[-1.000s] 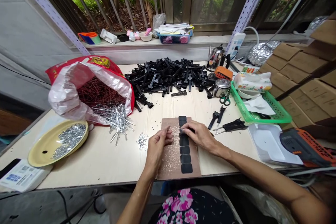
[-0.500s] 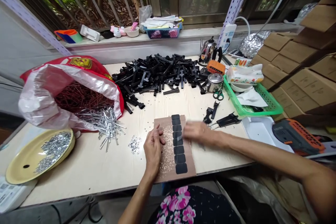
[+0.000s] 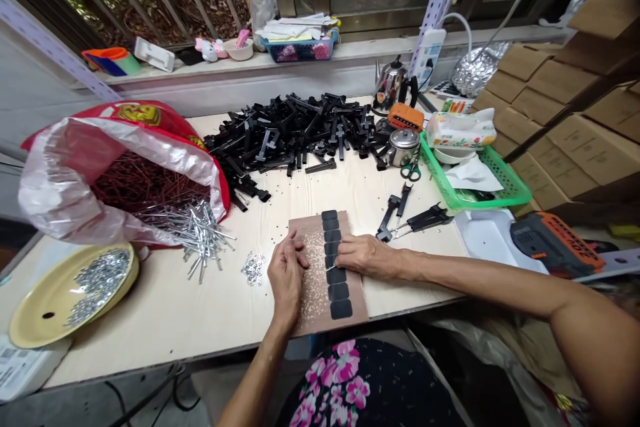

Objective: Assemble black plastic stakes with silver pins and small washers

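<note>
A brown board (image 3: pixel 320 300) lies at the table's near edge, with a column of black pads (image 3: pixel 334 263) down its middle and pale specks on its left half. My left hand (image 3: pixel 286 275) rests curled on the board's left side, fingers pressed together; what it holds, if anything, is hidden. My right hand (image 3: pixel 361 255) lies on the board's right side, its fingers pinching a thin silver pin (image 3: pixel 330 268) against the black pads.
A pile of black plastic parts (image 3: pixel 300 130) covers the far table. A red bag (image 3: pixel 115 167) spills metal pins (image 3: pixel 203 230) at left, near a yellow dish (image 3: pixel 65 290) of small silver bits. Black tools (image 3: pixel 410 217), a green basket (image 3: pixel 500 190), and an orange drill (image 3: pixel 555 243) sit right.
My right hand swept out to the right of the board and came back to the black pads. The camera has turned left and down, shifting everything in view.
</note>
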Demonstrator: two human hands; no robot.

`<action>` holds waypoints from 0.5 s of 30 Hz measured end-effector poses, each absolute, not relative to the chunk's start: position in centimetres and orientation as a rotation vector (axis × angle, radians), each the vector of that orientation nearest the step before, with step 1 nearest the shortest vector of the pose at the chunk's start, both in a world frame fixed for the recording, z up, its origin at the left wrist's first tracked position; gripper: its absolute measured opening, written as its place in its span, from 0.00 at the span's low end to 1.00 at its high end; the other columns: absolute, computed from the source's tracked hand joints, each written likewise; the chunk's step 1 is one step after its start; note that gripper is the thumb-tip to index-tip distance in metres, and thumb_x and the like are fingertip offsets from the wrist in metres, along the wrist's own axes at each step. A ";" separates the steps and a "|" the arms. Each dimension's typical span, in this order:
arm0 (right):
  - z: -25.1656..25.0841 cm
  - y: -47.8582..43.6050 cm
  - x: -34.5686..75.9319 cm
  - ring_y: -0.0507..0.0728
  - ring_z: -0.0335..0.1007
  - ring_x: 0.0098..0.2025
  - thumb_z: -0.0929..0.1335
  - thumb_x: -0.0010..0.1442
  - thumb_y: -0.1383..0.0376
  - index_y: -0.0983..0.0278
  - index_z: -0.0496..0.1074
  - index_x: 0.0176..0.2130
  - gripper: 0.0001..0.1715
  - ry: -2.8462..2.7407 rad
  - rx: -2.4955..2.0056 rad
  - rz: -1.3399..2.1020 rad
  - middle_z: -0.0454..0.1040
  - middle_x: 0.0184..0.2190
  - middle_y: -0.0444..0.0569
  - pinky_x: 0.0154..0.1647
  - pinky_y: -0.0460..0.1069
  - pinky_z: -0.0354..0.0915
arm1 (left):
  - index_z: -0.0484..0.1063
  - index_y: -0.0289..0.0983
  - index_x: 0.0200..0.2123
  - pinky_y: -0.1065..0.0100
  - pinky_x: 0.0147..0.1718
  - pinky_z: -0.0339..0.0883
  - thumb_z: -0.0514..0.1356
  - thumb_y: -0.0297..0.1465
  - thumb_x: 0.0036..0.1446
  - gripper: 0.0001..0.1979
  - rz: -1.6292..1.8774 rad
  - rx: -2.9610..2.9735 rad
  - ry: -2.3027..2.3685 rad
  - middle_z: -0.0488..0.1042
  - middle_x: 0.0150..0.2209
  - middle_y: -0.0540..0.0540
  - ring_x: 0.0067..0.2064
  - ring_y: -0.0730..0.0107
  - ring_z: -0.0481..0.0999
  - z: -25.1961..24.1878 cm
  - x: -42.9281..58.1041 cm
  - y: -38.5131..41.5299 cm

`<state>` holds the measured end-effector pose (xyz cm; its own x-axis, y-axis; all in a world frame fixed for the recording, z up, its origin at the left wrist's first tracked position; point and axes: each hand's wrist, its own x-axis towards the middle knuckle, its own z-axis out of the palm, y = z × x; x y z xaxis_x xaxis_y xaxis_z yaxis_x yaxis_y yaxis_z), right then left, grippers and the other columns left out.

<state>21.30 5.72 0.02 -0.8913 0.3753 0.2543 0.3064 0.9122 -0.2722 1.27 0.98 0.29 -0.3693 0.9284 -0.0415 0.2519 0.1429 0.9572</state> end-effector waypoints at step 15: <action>6.3 8.1 31.7 0.57 0.63 0.41 0.62 0.58 0.67 0.64 0.65 0.53 0.22 -2.714 -1.331 -0.089 0.69 0.43 0.53 0.34 0.47 0.58 | 0.70 0.34 0.49 0.73 0.17 0.60 0.50 0.48 0.59 0.27 1.277 1.173 1.653 0.70 0.24 0.50 0.19 0.76 0.64 0.3 0.9 0.8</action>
